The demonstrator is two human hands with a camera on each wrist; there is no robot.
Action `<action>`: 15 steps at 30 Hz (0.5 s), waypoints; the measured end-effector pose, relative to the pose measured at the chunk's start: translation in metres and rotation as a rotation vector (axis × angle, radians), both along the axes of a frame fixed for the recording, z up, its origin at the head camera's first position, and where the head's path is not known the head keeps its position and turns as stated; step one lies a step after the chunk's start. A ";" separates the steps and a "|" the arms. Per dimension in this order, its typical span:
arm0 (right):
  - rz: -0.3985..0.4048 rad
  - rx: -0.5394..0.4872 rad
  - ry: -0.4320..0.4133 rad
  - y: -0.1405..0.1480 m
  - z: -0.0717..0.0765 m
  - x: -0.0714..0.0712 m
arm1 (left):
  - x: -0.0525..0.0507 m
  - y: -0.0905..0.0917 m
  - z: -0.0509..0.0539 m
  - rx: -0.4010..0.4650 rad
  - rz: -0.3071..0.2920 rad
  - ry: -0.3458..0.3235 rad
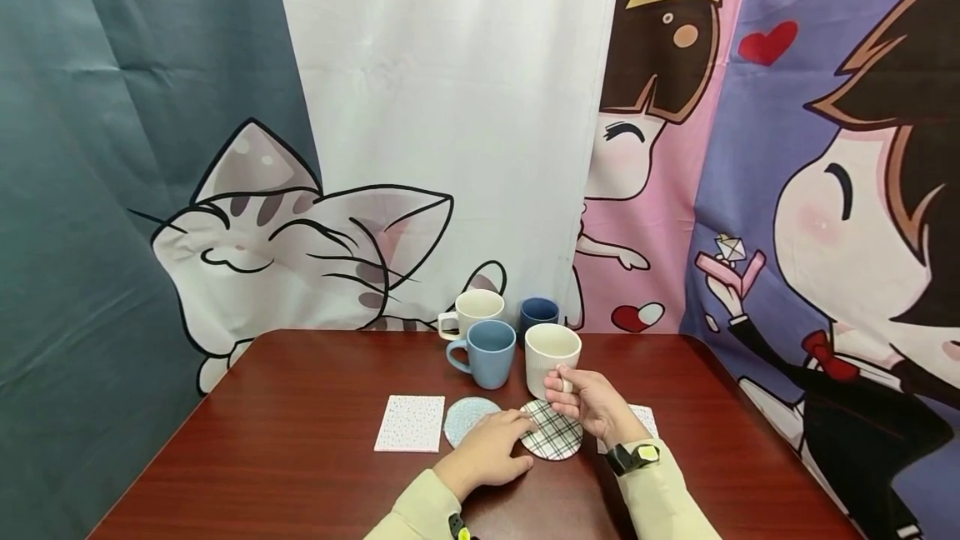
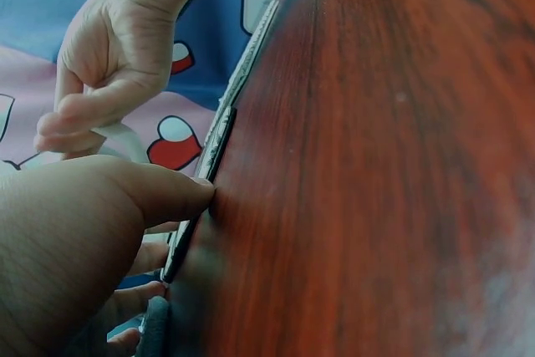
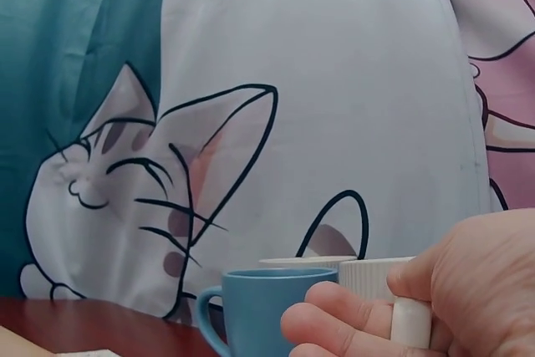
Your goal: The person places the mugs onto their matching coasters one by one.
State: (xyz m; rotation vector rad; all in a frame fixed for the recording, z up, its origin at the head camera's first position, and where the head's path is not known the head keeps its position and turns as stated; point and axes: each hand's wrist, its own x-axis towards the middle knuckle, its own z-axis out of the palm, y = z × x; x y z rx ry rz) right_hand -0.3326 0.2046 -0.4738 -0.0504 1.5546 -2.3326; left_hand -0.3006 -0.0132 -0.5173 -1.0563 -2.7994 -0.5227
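My right hand [image 1: 588, 402] grips the handle [image 3: 411, 322] of a white ribbed mug [image 1: 551, 352]. That mug is upright, just behind a round plaid coaster [image 1: 557, 438]; whether its base touches the table cannot be told. Resting at the left side of the plaid coaster is my left hand [image 1: 491, 450], its fingertips on the coaster and its thumb [image 2: 180, 192] at the near edge. Left of it lies a round light blue coaster [image 1: 467, 417], partly covered by the left hand. A blue mug [image 1: 491, 354] stands behind that coaster, its handle to the left.
A white mug [image 1: 480, 305] and a dark blue cup [image 1: 538, 312] stand at the back of the reddish wooden table [image 1: 300, 440]. One speckled square coaster [image 1: 410, 423] lies at the left; another square coaster [image 1: 645, 418] is partly behind the right wrist. A printed curtain [image 1: 450, 107] hangs behind.
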 end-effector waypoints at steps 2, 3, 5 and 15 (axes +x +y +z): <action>0.002 0.007 0.012 0.002 0.001 0.003 | 0.001 0.000 0.001 -0.003 0.000 -0.001; 0.003 0.011 0.017 0.004 0.002 0.004 | 0.001 0.000 0.001 -0.006 0.001 -0.002; 0.012 0.018 0.035 0.009 0.004 0.007 | 0.003 0.000 0.002 -0.010 0.002 -0.007; 0.057 0.044 0.122 0.035 0.012 0.019 | 0.003 -0.001 0.003 0.009 0.008 -0.007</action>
